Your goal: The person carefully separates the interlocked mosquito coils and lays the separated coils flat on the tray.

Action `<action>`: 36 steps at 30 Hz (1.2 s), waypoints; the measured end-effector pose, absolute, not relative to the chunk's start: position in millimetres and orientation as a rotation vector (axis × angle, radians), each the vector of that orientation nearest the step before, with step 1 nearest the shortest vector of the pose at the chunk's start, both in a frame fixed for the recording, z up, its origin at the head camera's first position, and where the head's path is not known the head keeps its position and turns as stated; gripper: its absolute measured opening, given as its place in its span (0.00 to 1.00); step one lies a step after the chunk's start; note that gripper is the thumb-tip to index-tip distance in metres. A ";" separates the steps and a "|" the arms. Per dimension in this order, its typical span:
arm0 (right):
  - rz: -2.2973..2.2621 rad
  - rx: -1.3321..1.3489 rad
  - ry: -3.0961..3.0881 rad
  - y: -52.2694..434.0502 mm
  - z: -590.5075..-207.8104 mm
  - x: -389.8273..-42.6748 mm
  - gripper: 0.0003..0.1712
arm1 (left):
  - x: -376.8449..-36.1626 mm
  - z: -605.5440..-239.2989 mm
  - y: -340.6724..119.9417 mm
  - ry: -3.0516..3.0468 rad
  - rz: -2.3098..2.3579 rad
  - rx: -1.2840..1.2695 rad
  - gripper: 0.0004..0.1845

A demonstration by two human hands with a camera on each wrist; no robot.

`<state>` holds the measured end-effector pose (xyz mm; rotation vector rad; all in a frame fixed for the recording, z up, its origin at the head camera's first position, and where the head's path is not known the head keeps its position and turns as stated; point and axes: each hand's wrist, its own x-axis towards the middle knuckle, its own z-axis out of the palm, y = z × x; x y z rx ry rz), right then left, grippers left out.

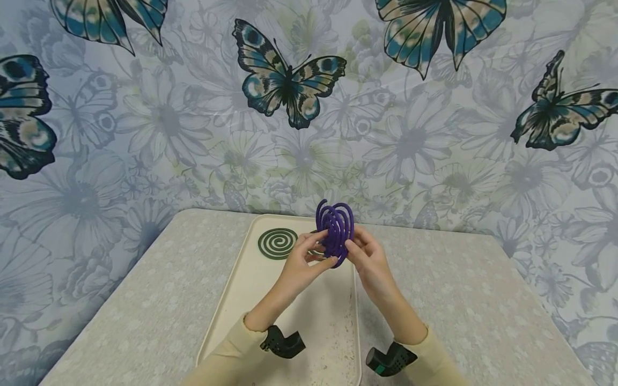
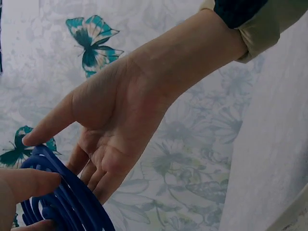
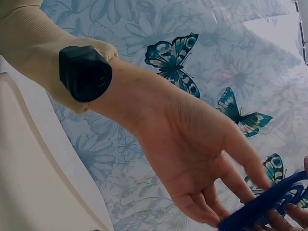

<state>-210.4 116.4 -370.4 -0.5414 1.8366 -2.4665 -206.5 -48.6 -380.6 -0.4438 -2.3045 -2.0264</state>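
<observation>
Both hands hold the purple spiral coil [image 1: 335, 231] up on edge above the cream plastic tray [image 1: 270, 300], which sits on the grey speckled table [image 1: 145, 300]. My left hand [image 1: 303, 264] pinches the coil's lower edge, thumb on one face and fingers behind. My right hand [image 1: 368, 258] pinches the opposite side the same way. So each grip is closed on the coil, fingertips only.

As I judge it, this looks like two nested spirals being teased apart. To do it well I'd keep the pinches light, hold near the outer rings, and ease the faces apart evenly, since this brittle-looking material could snap if twisted.

The coil looks thin, flat and matte, with several concentric rings with gaps between them. The wrist views show the ridged rings against the fingers [image 2: 33, 180], edge-on from the right [image 3: 262, 204].

A dark green spiral coil [image 1: 277, 243] lies flat at the tray's far end, apart from the hands.
</observation>
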 end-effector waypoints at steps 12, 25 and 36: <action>-2.403 -0.592 1.874 105.6 -377.3 -205.3 0.30 | -197.8 -377.8 -43.1 -2.237 -2.242 -0.213 0.27; -2.628 -0.382 1.827 94.3 -378.2 -198.1 0.19 | -196.7 -375.9 -43.1 -1.886 -2.390 -0.289 0.21; -2.688 -0.207 1.888 92.8 -380.0 -198.8 0.23 | -199.2 -378.4 -41.9 -1.658 -2.456 -0.119 0.21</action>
